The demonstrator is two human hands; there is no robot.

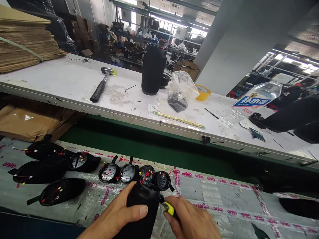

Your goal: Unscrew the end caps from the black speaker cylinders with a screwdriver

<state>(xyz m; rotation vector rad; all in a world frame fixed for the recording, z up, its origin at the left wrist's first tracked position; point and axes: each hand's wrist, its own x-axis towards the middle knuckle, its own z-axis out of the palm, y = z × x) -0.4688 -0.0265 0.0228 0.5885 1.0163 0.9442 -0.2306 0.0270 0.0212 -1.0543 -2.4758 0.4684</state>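
Observation:
My left hand (124, 209) is wrapped round a black fabric-covered cylinder (139, 222), its thumb lying across the front. Red wires stick up at the cylinder's top end, which has a dark slot. In my right hand (189, 215) is a small hand tool with a yellow-and-black handle (169, 208). The tool's tip meets the cylinder's upper right edge; its exact kind is hidden by my fingers. Just beyond the cylinder, a row of several black round units (128, 173) with red wires and strap tabs lies on the plastic-covered surface (216, 212).
More black cylinders (62, 191) with wires lie at left. On the white bench (129, 103) are a mallet (101, 87), an upright black cylinder (153, 71), a plastic bag (179, 93), a yellow tape roll (203, 92) and a clear bottle (251, 103). Stacked cardboard (27, 43) stands far left.

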